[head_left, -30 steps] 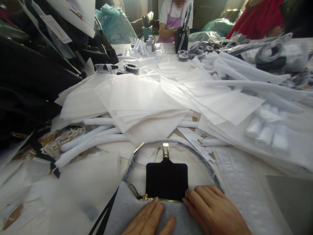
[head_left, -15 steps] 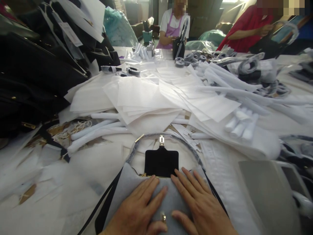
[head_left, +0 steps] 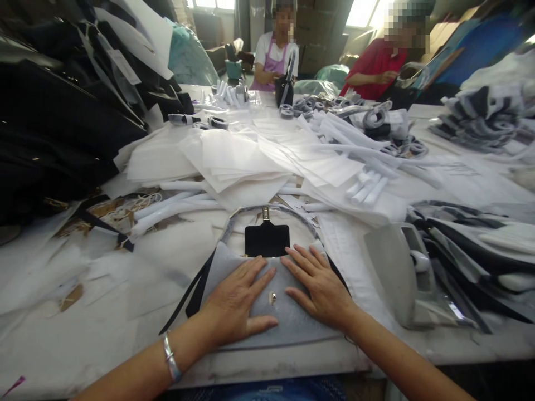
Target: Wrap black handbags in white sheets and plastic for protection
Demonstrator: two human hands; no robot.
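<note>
A handbag covered with a grey foam sheet (head_left: 267, 326) lies flat at the table's near edge. Its black flap (head_left: 266, 240) with a gold clasp sticks out at the far side, ringed by a wrapped handle (head_left: 242, 214). A small gold lock (head_left: 273, 297) shows through the sheet between my hands. My left hand (head_left: 236, 298) lies flat on the sheet, fingers spread, a silver bracelet on its wrist. My right hand (head_left: 317, 287) lies flat beside it, fingers spread, fingertips near the flap.
White tissue sheets (head_left: 234, 159) and white paper rolls (head_left: 175, 206) cover the table's middle. Black bags (head_left: 54, 128) pile at the left. A grey tape dispenser (head_left: 401, 273) stands right of the handbag. Wrapped straps (head_left: 472, 245) lie further right. Two people (head_left: 273, 55) work at the far end.
The view has pulled back and up, so more of the handbag and table shows. Both hands have slid down from the zip edge and spread flat on the grey sheet.
</note>
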